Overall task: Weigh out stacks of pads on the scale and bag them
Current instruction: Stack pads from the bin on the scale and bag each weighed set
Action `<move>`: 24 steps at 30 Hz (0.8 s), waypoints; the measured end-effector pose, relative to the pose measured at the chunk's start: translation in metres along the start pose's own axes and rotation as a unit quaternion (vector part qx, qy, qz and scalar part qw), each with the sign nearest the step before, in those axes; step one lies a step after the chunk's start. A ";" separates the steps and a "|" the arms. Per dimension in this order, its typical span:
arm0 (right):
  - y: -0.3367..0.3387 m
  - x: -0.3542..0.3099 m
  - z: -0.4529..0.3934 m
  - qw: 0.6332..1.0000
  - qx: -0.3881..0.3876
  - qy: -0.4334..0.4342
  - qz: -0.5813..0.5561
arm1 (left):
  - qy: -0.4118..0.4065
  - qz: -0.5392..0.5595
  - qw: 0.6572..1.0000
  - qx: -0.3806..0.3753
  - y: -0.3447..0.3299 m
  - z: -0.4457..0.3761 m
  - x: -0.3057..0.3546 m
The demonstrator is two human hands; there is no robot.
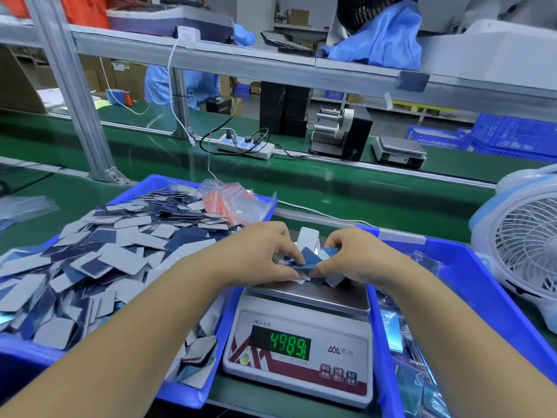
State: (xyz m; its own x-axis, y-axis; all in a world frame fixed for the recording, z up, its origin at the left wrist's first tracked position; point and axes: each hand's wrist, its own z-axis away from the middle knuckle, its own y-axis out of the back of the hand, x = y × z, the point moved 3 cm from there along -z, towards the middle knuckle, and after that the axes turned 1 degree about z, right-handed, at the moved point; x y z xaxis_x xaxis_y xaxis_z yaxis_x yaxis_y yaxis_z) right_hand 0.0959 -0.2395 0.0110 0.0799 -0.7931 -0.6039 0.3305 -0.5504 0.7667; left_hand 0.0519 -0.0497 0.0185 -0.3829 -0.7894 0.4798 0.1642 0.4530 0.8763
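Blue-and-white pads (310,260) in a small loose bunch sit on the steel pan of the scale (301,351), centre of the bench (331,188), both hands on them. Left hand (262,254) comes in from the left, fingers (291,256) curled and pinching a blue pad at the bunch's left edge. Right hand (358,254) comes in from the right, fingers curled, thumb and forefinger pinching the right side of the same bunch. One white pad stands tilted upright behind the hands; the others lie fanned and uneven, some overhanging the front of the pan. Scale display glows green, roughly 498.9, last digit unclear. Left of the scale, touching its side, a blue tray (144,384) heaped with loose pads, grey-white and dark blue faces mixed. On the far corner of that heap lies a bundle of clear zip bags (232,200) with red strips. Right of the scale, a second blue tray (470,267) holds shiny clear packets; contents hard to make out. A white and pale blue desk fan (524,242) stands just beside that tray at right. Further back: power strip (245,144), second small scale (399,152).
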 end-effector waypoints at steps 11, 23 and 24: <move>0.001 -0.002 0.008 0.998 -0.043 0.033 -0.027 | 0.027 0.077 0.996 0.036 -0.007 -0.003 -0.009; 0.003 -0.007 0.016 0.990 -0.088 0.073 -0.085 | 0.051 0.004 0.992 -0.114 0.002 -0.040 0.005; 0.003 -0.006 0.016 0.990 -0.086 0.072 -0.086 | 0.052 -0.001 0.992 -0.111 0.002 -0.042 0.006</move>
State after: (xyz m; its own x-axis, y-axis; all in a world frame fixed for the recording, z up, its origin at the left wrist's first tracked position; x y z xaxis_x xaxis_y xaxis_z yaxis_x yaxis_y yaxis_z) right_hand 0.0813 -0.2401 0.0201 0.1372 -0.6389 -0.7570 0.5058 -0.6119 0.6081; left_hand 0.0876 -0.0709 0.0249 -0.2890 -0.8341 0.4698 0.3646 0.3578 0.8597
